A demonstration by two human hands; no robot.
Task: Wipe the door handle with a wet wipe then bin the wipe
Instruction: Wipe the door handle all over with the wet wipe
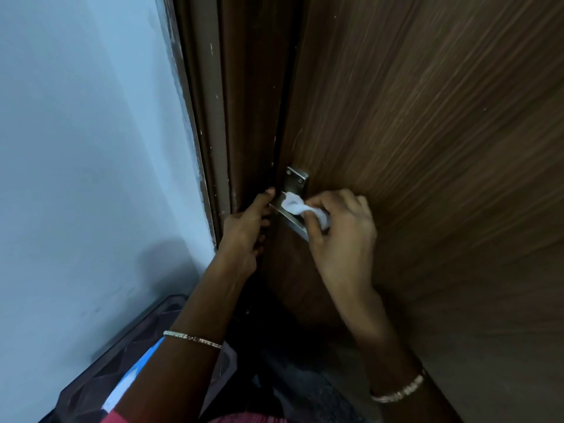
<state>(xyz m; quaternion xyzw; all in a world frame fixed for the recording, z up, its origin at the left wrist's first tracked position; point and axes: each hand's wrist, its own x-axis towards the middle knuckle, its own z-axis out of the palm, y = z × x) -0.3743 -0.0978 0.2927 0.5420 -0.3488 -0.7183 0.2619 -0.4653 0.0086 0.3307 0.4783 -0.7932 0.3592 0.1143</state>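
The wiping part of the job is going on right now, and the bin part is not done yet. The right hand (338, 236) has its grip closed around a scrunched white wet wipe (300, 209), pinched between the thumb and the fingers. One end of the wipe is pressed on the metal door handle (291, 216), near the place where the lever joins its plate. The handle sits on the brown wooden door (427, 132), close to the door's edge. The left hand (247, 230) holds the edge of the door just beside the handle, with its fingers curled around the edge and nothing else in them. It looks like it is keeping the door from swinging while the other hand rubs. I cannot tell how much of the handle is clean, because the metal looks the same all over and the hand hides part of the lever. I think the far end of the lever and the plate above may still need a rub. After that, the wipe has to go in a bin. No bin can be made out for sure; a dark thing (128, 355) low by the blue wall (76, 148) could be one, but I cannot tell.
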